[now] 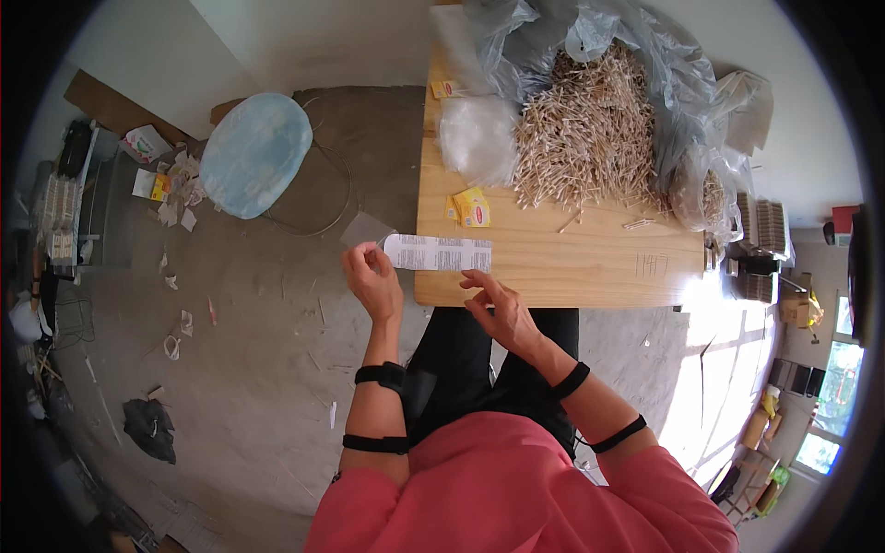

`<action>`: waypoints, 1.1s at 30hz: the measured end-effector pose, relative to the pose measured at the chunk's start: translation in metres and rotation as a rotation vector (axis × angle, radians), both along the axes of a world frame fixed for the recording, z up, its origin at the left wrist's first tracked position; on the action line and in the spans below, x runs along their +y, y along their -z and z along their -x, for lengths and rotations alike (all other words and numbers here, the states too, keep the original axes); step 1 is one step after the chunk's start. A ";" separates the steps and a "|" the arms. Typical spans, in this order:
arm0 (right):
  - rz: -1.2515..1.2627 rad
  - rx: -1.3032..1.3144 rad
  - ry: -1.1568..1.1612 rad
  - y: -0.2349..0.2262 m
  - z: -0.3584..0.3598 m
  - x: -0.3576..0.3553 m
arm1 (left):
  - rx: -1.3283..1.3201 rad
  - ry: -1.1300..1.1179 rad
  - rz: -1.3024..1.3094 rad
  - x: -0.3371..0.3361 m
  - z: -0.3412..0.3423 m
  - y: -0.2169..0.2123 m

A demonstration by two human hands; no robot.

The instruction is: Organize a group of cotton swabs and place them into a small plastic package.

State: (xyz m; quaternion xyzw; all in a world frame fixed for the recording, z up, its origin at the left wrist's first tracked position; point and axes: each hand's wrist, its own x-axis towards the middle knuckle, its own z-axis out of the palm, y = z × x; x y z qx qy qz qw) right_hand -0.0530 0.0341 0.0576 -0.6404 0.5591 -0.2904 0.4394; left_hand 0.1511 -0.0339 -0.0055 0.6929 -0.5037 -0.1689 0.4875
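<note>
My left hand (372,281) is off the table's left edge, its thumb and fingers pinched on a small clear plastic bag (367,229). A white paper label strip (441,252) with grey print reaches from beside these fingers onto the wooden table (572,263). Its left end curls up near my left thumb; whether the pinch also takes in the paper, I cannot tell. My right hand (505,311) hovers by the strip's right end at the table's front edge, fingers apart and holding nothing. Small yellow printed cards (472,207) lie just beyond the strip.
A big heap of cotton swabs (590,138) covers the back of the table, with grey plastic bags (678,83) around it. Clear bags (477,138) lie at its left. A pale blue stool (256,155) stands on the littered floor. Shelving (63,217) lines the far left.
</note>
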 end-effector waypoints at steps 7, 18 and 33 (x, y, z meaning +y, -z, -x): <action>0.042 0.033 0.018 0.001 -0.014 -0.041 | -0.048 0.047 0.090 0.014 0.010 -0.013; -0.026 0.070 -0.301 0.052 -0.068 -0.171 | 0.105 0.275 -0.293 0.053 0.007 -0.021; -0.085 -0.093 0.034 0.025 0.020 -0.081 | -0.490 1.019 -0.122 -0.038 -0.050 -0.029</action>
